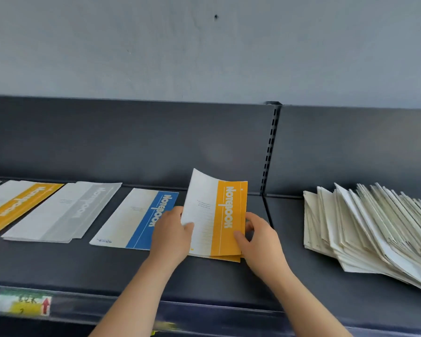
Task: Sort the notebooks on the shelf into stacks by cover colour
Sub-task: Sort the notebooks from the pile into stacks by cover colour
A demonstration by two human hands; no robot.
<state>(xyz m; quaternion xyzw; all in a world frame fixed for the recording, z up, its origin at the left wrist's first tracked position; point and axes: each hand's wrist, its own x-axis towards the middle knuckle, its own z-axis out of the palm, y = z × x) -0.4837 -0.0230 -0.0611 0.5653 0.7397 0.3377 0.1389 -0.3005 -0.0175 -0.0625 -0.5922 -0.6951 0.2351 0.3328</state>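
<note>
Head view: the left hand (pixel 171 233) grips the yellow notebook (pixel 229 215) at its 9 o'clock edge, and the right hand (pixel 258 235) pinches its 3 o'clock edge. The notebook's top tilts up off the shelf (pixel 204 276). At its 9 o'clock lie the blue notebook (pixel 141 220), grey stack (pixel 66 210) and yellow stack (pixel 17 205). At its 3 o'clock is the white pile (pixel 365 229).

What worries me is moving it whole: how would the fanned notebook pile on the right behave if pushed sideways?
The pile is already splayed, so it would probably shear and spread rather than slide as one. The held yellow notebook curls at its top corner, so the covers are likely thin and floppy.
</note>
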